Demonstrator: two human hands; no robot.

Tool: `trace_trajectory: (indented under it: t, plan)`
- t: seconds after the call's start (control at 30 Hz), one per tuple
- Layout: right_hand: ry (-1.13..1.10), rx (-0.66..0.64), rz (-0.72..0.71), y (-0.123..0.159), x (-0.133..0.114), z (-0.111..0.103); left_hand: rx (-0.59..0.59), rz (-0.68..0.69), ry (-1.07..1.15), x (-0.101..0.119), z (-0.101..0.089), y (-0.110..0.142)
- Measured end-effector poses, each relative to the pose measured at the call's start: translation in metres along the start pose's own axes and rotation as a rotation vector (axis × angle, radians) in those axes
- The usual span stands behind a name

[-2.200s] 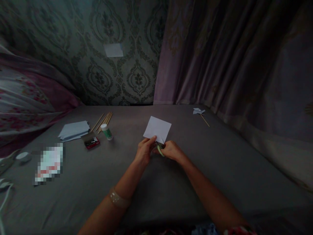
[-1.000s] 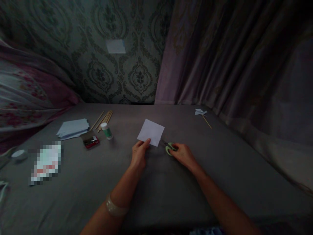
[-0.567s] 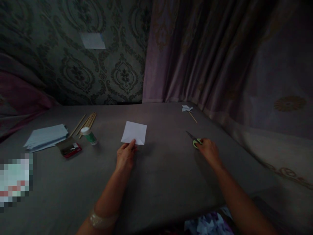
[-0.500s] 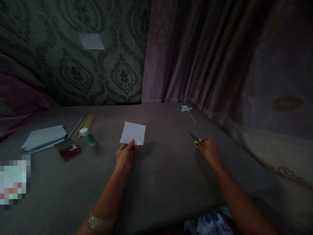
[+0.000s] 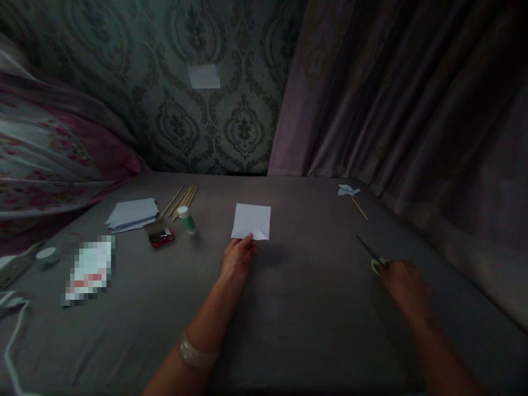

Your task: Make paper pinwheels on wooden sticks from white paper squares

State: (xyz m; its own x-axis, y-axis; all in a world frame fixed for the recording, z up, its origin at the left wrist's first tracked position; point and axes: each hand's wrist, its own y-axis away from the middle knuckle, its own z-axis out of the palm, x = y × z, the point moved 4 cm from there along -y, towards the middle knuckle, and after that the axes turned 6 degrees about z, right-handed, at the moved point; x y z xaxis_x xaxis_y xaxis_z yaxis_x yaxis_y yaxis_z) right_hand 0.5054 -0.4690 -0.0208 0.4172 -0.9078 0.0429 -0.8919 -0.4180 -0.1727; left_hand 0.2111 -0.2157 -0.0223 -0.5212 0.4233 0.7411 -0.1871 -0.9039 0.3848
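Note:
A square of white paper (image 5: 249, 219) is pinched at its near edge by my left hand (image 5: 239, 256), thumb on top. Faint crease lines show at its lower right corner. Off to the right, my right hand (image 5: 406, 283) is closed around the green handles of a pair of scissors (image 5: 373, 256), whose blades point up and left, away from me. The blades look closed together. Farther back lies a white paper pinwheel (image 5: 348, 191) on a thin wooden stick.
On the left are a paper stack (image 5: 132, 213), several wooden sticks (image 5: 185, 202), a white-capped green bottle (image 5: 187, 221) and an open small red box (image 5: 160, 235). A blurred-out packet (image 5: 91, 269) and a power strip (image 5: 16, 272) lie nearer. A patterned wall and curtain (image 5: 350, 110) border the grey surface.
The view has turned left, so things sit farther right. My right hand has moved right and nearer to me with the scissors. My left hand still pinches the paper.

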Motion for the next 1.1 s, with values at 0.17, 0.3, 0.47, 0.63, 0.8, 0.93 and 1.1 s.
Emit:
trace_trajectory:
  t: [0.17,0.3,0.47,0.63,0.8,0.93,1.1]
  plan:
    - [-0.345,0.161,-0.193,0.007,-0.062,-0.027,-0.014,-0.031,0.0,-0.002,0.002,0.002]
    - [-0.994,-0.206,-0.375,0.024,-0.157,-0.028,-0.046,-0.023,-0.044,-0.004,0.001,0.002]
    - [-1.426,-0.543,-0.201,0.043,-0.239,-0.018,-0.077,0.008,-0.095,-0.008,-0.001,0.003]
    - [-1.47,-0.548,-0.147,0.046,-0.253,-0.005,-0.085,0.064,-0.203,-0.006,-0.005,0.0]
    - [-1.452,-0.556,-0.157,0.048,-0.246,0.005,-0.165,0.209,-0.329,0.014,-0.012,-0.011]
    - [-1.418,-0.551,-0.2,0.051,-0.247,0.006,-0.183,0.226,-0.541,0.031,-0.02,-0.02]
    - [-1.339,-0.482,-0.254,0.059,-0.246,0.004,-0.292,0.237,-0.758,0.035,-0.026,-0.029]
